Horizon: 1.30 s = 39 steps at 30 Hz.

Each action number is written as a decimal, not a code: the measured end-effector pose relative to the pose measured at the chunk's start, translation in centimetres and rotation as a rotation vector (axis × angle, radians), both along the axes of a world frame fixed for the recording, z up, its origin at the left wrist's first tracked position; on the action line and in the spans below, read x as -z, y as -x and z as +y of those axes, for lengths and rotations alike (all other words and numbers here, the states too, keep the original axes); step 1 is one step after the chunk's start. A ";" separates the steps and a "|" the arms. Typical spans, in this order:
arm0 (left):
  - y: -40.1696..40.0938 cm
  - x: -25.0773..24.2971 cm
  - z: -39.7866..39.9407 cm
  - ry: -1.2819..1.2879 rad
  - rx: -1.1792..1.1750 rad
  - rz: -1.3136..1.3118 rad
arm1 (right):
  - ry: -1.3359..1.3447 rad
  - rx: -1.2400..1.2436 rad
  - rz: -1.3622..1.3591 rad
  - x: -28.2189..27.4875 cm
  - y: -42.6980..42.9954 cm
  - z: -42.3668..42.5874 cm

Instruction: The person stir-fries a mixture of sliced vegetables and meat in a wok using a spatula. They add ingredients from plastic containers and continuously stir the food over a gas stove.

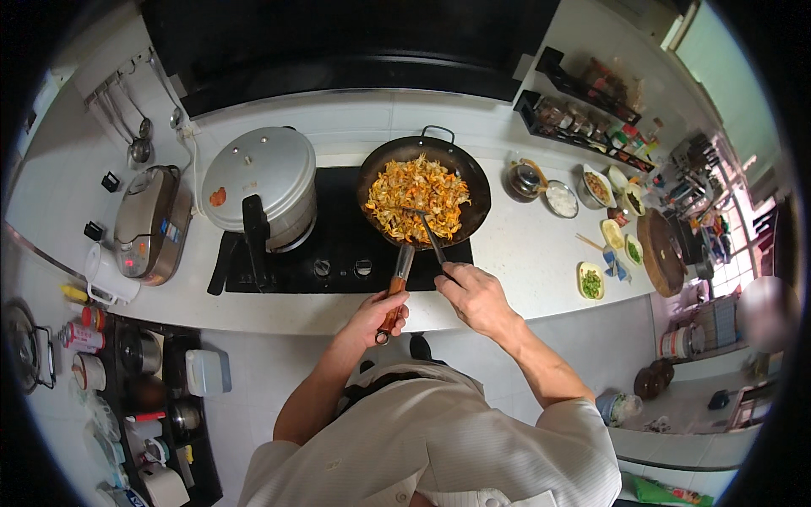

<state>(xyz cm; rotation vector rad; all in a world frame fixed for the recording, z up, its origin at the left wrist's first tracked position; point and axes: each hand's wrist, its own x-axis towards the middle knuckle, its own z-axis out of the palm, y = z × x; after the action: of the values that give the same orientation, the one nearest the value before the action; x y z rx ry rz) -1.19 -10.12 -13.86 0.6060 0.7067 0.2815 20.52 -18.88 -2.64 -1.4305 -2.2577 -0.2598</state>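
Observation:
A dark wok [478, 190] stands on the right side of the black cooktop [342, 222], filled with orange and brown shredded food [418, 190]. My left hand [379, 315] is closed round the wooden part of its handle [398, 288], at the counter's front edge. To the right of it, my right hand [475, 295] grips a dark-handled spatula [433, 237], whose blade rests in the food near the wok's middle. Some of the blade is hidden by the shreds.
A large metal pressure cooker [260, 177] stands on the left burner, its black handle pointing frontward. Left of it is a rice cooker [149, 222]. On the right counter are a glass pot [524, 180], small dishes of chopped greens [591, 283] and a round wooden board [659, 253].

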 end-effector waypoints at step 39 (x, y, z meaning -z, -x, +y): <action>0.0 0.8 0.4 0.038 -0.028 -0.024 | 0.046 0.181 -0.069 2.2 -1.1 0.4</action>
<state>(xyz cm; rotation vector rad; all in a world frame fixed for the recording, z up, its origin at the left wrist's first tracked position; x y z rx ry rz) -1.15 -9.77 -14.67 0.5563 0.6964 0.3000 21.66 -18.49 -4.80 -1.6771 -2.2031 -0.3204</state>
